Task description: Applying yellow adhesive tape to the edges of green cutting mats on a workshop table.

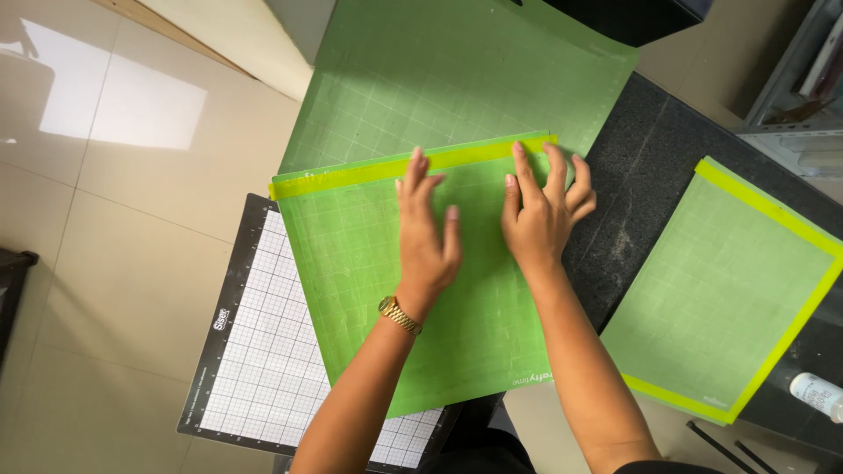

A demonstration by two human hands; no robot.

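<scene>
Here the green cutting mat (386, 290) lies atop a larger green mat (457, 79) and a black-bordered white grid mat (263, 351), all partly overhanging the dark table (650, 167), so uneven pressure could slide the stack or skew the top sheet. Both hands rest open and flat on it, gripping nothing: the left hand (426, 233), a gold watch (399, 314) at its wrist, spreads its fingers toward the yellow strip (351, 175) along the far edge. The right hand (540, 215) has fingertips at that strip, slightly curled.
</scene>
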